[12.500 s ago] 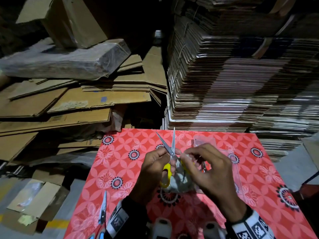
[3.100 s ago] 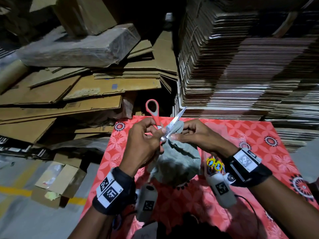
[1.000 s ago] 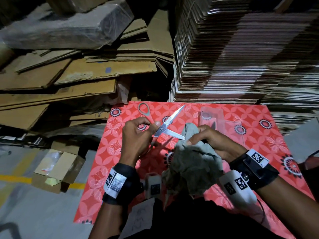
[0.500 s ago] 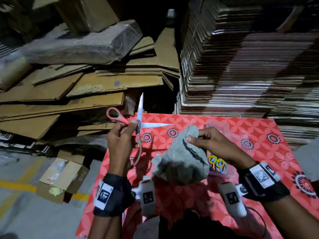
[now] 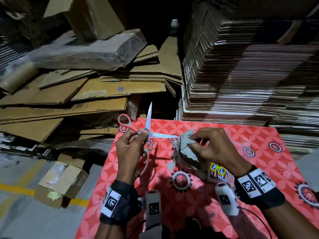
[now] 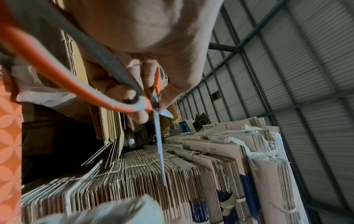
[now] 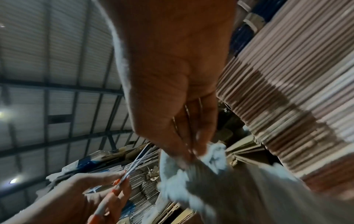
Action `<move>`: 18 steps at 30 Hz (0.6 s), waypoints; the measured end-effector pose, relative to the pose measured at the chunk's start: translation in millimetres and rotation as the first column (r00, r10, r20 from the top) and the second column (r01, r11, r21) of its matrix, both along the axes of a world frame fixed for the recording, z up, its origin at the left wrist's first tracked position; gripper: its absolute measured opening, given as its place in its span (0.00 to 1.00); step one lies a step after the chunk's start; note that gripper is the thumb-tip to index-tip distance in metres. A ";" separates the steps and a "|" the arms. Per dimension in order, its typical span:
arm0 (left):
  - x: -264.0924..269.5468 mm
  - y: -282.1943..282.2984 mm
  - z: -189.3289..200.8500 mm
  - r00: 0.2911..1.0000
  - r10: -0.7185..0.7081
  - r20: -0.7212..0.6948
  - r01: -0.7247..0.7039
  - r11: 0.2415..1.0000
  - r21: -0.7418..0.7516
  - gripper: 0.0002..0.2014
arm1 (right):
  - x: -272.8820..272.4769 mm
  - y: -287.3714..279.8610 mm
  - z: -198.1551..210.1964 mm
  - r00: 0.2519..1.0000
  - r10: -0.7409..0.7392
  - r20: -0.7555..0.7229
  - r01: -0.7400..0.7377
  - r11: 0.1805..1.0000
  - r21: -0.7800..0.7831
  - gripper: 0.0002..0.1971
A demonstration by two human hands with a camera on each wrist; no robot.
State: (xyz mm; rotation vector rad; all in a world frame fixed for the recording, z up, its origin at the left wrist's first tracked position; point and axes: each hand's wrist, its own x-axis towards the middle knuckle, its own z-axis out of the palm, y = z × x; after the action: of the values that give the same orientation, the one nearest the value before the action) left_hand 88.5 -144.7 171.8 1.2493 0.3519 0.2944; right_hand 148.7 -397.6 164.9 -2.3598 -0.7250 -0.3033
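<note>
The left hand (image 5: 128, 149) is clenched on splayed scissors (image 5: 147, 131); grey cloth (image 5: 185, 146) is pinched by the right hand (image 5: 214, 146) at one blade tip.

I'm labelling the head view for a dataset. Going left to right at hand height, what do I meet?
left hand → red-handled scissors, blades spread → grey cloth → right hand

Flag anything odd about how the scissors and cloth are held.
The orange-handled steel scissors gape wide, blades near a right angle. The left hand pinches them at the pivot, leaving the top loop empty; one blade points at the crumpled grey cloth the right hand grips.
</note>
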 end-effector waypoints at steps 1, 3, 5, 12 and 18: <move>0.1 0.1 -0.6 1.000 -0.005 0.002 0.005 1.000 -0.009 0.16 | 0.7 -0.7 -2.1 1.000 -0.018 -0.002 0.018 0.997 0.070 0.06; -0.6 0.4 0.0 1.000 -0.006 0.001 0.006 1.000 -0.002 0.15 | 1.0 -0.4 -2.4 1.000 -0.021 0.007 0.020 0.990 0.139 0.07; -0.2 1.2 -1.5 1.000 -0.015 0.006 0.015 1.000 0.022 0.17 | -0.6 2.3 -0.3 1.000 -0.015 0.002 0.014 0.978 0.208 0.08; 2.0 2.1 -1.9 0.999 -0.004 0.050 0.005 1.000 -0.011 0.12 | 10.3 8.4 -3.4 0.984 -0.178 -0.018 0.172 0.918 0.357 0.12; 1.1 -15.5 2.3 0.997 -0.013 0.069 0.020 0.995 -0.094 0.05 | 17.5 13.9 -1.2 0.930 -0.365 0.041 0.339 0.896 0.286 0.14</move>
State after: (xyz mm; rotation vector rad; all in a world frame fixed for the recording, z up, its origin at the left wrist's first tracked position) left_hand 89.5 -160.2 174.1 1.1457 0.2931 0.3025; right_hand 166.3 -383.7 163.6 -2.2080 -0.2648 -0.6338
